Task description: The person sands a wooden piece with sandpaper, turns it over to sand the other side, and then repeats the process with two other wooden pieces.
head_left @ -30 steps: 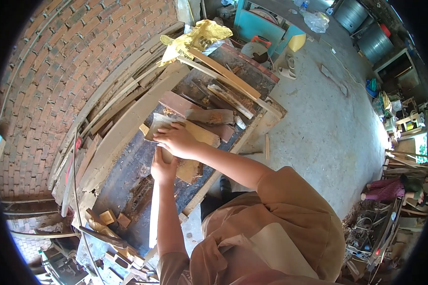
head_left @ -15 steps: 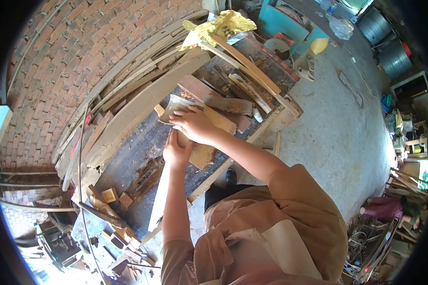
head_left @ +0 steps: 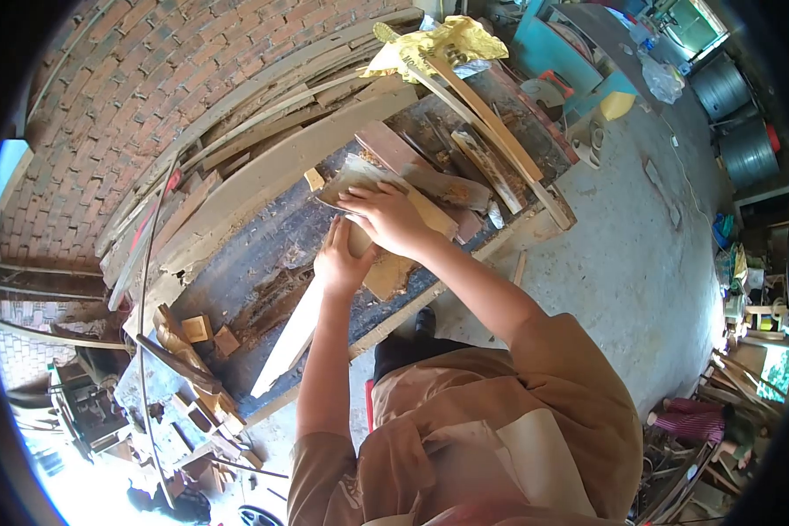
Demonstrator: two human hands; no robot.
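A long pale board (head_left: pixel 291 344) lies slantwise over the dark bench, partly under my left forearm. My left hand (head_left: pixel 342 259) is closed around its upper end, thumb and fingers on either side. Just beyond, my right hand (head_left: pixel 387 217) lies with fingers stretched and spread over a thin greyish sheet (head_left: pixel 359 168), whose material I cannot make out. The two hands nearly touch. Beneath and beside the right hand sits a yellowish wooden board (head_left: pixel 431 213), with another rough yellowish piece (head_left: pixel 389 279) nearer my body.
A reddish-brown block (head_left: pixel 386 145), wood strips (head_left: pixel 491 123) and a yellow sack (head_left: pixel 447 48) occupy the bench's far end. Small wood blocks (head_left: pixel 197 329) lie at the left. Stacked planks line the brick wall (head_left: pixel 149 114). A person (head_left: pixel 697 425) is at the lower right.
The view has shifted, so the bench appears slightly farther right. More of the pale board shows beside my left forearm. Both hands keep nearly the same places on the work.
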